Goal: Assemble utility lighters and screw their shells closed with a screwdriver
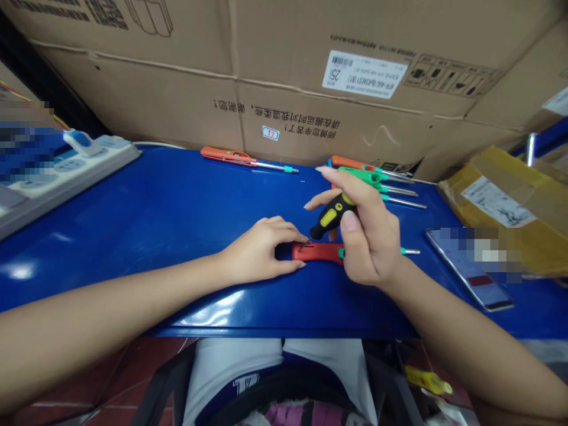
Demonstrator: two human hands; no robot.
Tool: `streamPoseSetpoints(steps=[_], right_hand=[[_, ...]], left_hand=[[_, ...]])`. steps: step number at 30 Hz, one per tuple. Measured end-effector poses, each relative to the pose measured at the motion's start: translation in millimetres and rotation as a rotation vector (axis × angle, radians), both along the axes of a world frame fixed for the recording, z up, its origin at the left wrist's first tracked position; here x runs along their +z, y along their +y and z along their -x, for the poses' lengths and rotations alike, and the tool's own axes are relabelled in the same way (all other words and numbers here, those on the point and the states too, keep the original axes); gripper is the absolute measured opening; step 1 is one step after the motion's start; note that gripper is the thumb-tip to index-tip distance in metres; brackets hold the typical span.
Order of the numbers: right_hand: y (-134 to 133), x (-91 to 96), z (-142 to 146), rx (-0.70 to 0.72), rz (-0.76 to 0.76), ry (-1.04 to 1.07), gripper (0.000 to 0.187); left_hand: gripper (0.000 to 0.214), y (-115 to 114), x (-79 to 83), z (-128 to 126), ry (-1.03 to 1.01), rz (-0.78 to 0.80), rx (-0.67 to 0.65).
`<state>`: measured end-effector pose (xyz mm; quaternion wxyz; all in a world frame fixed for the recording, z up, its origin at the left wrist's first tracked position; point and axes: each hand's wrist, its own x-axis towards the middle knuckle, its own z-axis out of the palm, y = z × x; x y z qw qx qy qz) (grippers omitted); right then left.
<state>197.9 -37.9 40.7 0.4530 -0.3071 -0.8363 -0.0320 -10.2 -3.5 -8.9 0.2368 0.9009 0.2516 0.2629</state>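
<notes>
A red long-necked lighter lies flat on the blue table, its metal tip pointing right. My left hand grips the lighter's handle end between thumb and fingers. In my right hand is a black and yellow screwdriver, tilted so its shaft runs down to the left. The screwdriver's tip meets the lighter's handle near my left fingertips; whether it sits in a screw is too small to tell. Part of the lighter is hidden behind my right hand.
Several orange, green and red lighters lie behind my right hand, with another orange lighter at the back. A phone and a taped yellow package are right. A power strip lies left. A large cardboard box walls the back.
</notes>
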Motion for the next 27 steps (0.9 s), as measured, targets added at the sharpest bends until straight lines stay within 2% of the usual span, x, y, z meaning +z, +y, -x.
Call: streamPoseSetpoints(steps=[4, 6, 10, 15, 17, 21, 27], right_hand=[[0.8, 1.8, 0.5, -0.057, -0.202, -0.016, 0.032], [0.3, 2.9, 1.0, -0.044, -0.181, -0.019, 0.032], [-0.4, 2.5, 2.3, 0.026, -0.023, -0.016, 0.046], [-0.3, 1.9, 1.8, -0.004, -0.214, -0.065, 0.036], [-1.2, 1.9, 1.2, -0.011, -0.185, -0.073, 0.035], [-2.1, 1.2, 1.8, 0.042, -0.031, -0.05, 0.047], [0.8, 1.0, 2.2, 0.024, -0.178, -0.055, 0.039]], left_hand=[[0.024, -0.5, -0.8, -0.2, -0.008, -0.015, 0.003], [0.025, -0.6, -0.7, -0.2, -0.01, -0.013, 0.002], [0.025, -0.2, 0.3, 0.0, 0.004, -0.004, -0.002], [0.019, 0.0, 0.4, -0.1, 0.001, 0.0, 0.0], [0.019, -0.1, 0.7, 0.0, 0.007, 0.004, -0.001], [0.021, 0.1, 0.8, 0.1, 0.015, 0.008, -0.012], [0.022, -0.2, 0.0, 0.0, -0.002, -0.009, 0.001]])
